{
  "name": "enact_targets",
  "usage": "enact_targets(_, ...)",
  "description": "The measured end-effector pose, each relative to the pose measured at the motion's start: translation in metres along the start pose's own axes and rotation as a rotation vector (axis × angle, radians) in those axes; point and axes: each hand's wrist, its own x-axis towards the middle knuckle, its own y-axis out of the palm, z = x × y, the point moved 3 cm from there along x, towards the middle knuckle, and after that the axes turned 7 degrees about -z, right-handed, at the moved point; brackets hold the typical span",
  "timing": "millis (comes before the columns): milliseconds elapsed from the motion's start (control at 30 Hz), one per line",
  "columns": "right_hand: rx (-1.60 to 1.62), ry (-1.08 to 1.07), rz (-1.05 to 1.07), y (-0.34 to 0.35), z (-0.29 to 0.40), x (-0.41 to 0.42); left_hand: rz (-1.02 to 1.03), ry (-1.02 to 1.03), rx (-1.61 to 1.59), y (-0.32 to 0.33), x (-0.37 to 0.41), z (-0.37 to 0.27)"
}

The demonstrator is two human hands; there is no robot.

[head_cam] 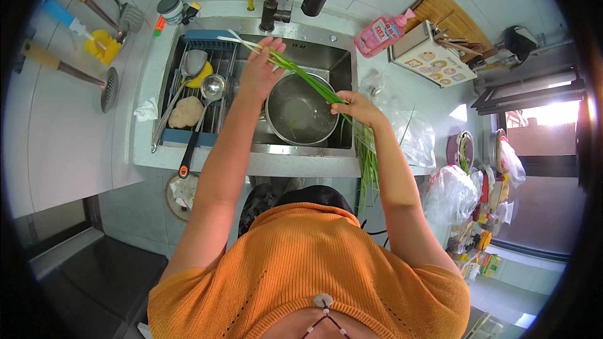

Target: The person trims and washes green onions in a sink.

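Observation:
A bunch of green onions point(308, 80) stretches above a metal pot point(301, 117) that stands in the stainless-steel sink point(346, 66). My left hand point(264, 66) holds the bunch near its white ends, the fingers partly spread. Farther down the green stalks, my right hand point(355, 108) grips them between thumb and fingers. The pot contains water with small bits in it. Long green leaves point(370, 165) hang over the counter's front edge below my right hand, beside a clear plastic bag point(414, 136).
Left in the sink, a blue-edged drying rack point(200, 139) holds a ladle point(212, 88), a spatula and a sponge. The faucet point(269, 14) rises behind the basin. A pink soap bottle point(379, 35), a utensil holder point(433, 56) and wooden cutting boards point(443, 14) stand at the back right.

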Motion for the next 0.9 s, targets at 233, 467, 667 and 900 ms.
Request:
enact_targets(233, 0.196, 0.237, -0.188, -0.015, -0.024, 0.013, -0.184, 0.089, 0.286, -0.041, 0.007, 0.007)
enact_targets(467, 0.318, 0.065, -0.501, -0.018, -0.085, 0.049, -0.366, 0.176, 0.303, -0.093, 0.011, 0.035)
enact_targets(667, -0.163, -0.106, -0.636, -0.008, -0.14, 0.056, -0.471, 0.106, 0.563, -0.099, -0.001, 0.06)
enact_targets(900, -0.73, 0.021, -0.316, 0.038, -0.159, 0.063, 0.117, 0.32, 1.73, -0.097, -0.004, 0.122)
